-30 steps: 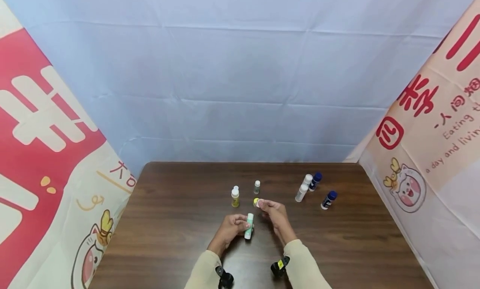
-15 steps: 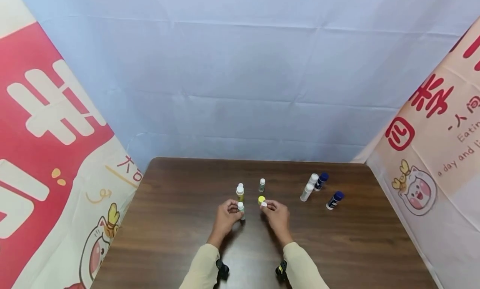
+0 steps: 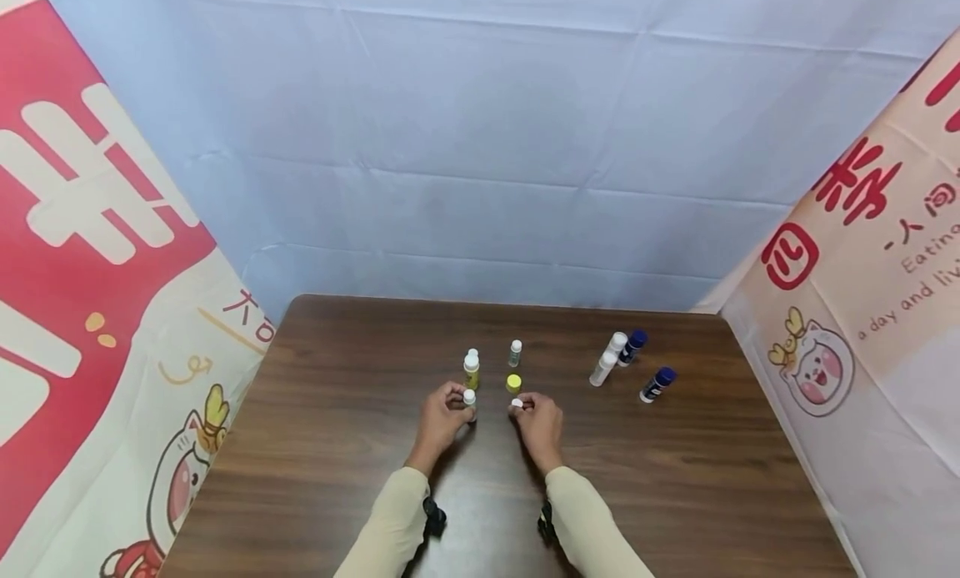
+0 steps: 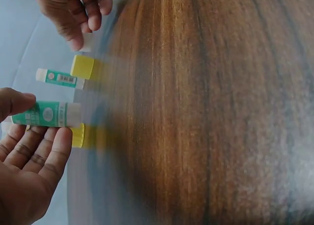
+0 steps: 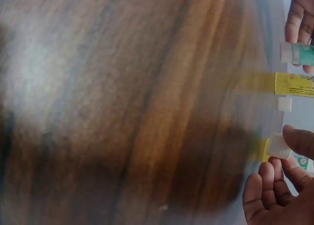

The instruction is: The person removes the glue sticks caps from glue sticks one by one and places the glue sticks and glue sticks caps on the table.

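Observation:
My left hand (image 3: 438,419) holds a green glue stick (image 4: 46,114) upright between thumb and fingers, its base at or close to the tabletop. A small white cap (image 5: 279,146) is pinched between the thumb and fingers of my right hand (image 3: 542,428), low over the table. Just beyond that hand a yellow cap (image 3: 513,384) stands on the wood. Past the left hand stands a yellow glue stick (image 3: 472,378) with a white top, partly covering another white-topped item (image 3: 472,353). Farther back is a smaller green glue stick (image 4: 61,78) with a white top.
At the right of the brown table (image 3: 712,478) stand two white tubes (image 3: 603,368) and two blue-capped glue sticks (image 3: 657,384). A pale blue cloth (image 3: 480,144) hangs behind the table, and printed cloths hang along both sides.
My left hand has turned the green glue stick from tilted to upright and moved it forward, nearer the yellow one. My right hand has drawn the white cap away from the yellow cap and lowered it.

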A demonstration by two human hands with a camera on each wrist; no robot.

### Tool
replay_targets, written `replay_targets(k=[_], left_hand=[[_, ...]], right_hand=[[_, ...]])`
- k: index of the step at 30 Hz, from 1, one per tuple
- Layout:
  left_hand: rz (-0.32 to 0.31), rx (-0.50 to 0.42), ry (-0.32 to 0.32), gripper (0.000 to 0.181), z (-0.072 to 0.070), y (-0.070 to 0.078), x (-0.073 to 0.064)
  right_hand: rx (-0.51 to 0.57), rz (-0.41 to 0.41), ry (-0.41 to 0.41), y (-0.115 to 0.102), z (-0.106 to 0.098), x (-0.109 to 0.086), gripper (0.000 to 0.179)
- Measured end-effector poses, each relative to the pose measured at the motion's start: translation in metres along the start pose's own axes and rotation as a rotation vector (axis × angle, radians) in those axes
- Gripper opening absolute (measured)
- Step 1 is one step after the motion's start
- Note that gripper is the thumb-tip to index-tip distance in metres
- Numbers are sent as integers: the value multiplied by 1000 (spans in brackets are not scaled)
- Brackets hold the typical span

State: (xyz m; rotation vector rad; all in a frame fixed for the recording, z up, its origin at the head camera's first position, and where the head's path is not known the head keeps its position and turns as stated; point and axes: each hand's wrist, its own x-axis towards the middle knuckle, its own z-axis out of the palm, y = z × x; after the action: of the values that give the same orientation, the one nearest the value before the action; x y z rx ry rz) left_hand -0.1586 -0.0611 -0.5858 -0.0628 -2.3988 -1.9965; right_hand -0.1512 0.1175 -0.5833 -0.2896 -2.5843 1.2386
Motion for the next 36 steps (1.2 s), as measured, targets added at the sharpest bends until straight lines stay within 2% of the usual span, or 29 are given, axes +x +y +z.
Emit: replay_targets(k=[4, 7, 10, 11, 14, 22, 29, 36], left_hand=[[10, -28, -9, 24, -1, 2, 0], [17, -37, -21, 23, -3, 18, -4], [8, -18, -24, 23, -4, 18, -3], [10, -9, -21, 23, -4, 17, -2], [0, 3, -11, 24, -2, 2, 4], [2, -3, -12, 23, 0, -4, 3], [10, -6, -3, 24, 0, -10, 1], [-3, 39, -11, 23, 1, -9, 1]], right_hand=[[4, 15, -24, 4, 1, 1, 12], [4, 28, -40, 4, 1, 1, 12], [-8, 39, -55, 2, 0, 2, 14], [-15, 39, -60, 2, 0, 3, 14], [-31, 46, -73, 1, -1, 3, 14], [-47, 72, -82, 4, 1, 1, 15], [-63, 53, -90, 2, 1, -1, 15], [-55, 74, -100, 0, -2, 0, 15]])
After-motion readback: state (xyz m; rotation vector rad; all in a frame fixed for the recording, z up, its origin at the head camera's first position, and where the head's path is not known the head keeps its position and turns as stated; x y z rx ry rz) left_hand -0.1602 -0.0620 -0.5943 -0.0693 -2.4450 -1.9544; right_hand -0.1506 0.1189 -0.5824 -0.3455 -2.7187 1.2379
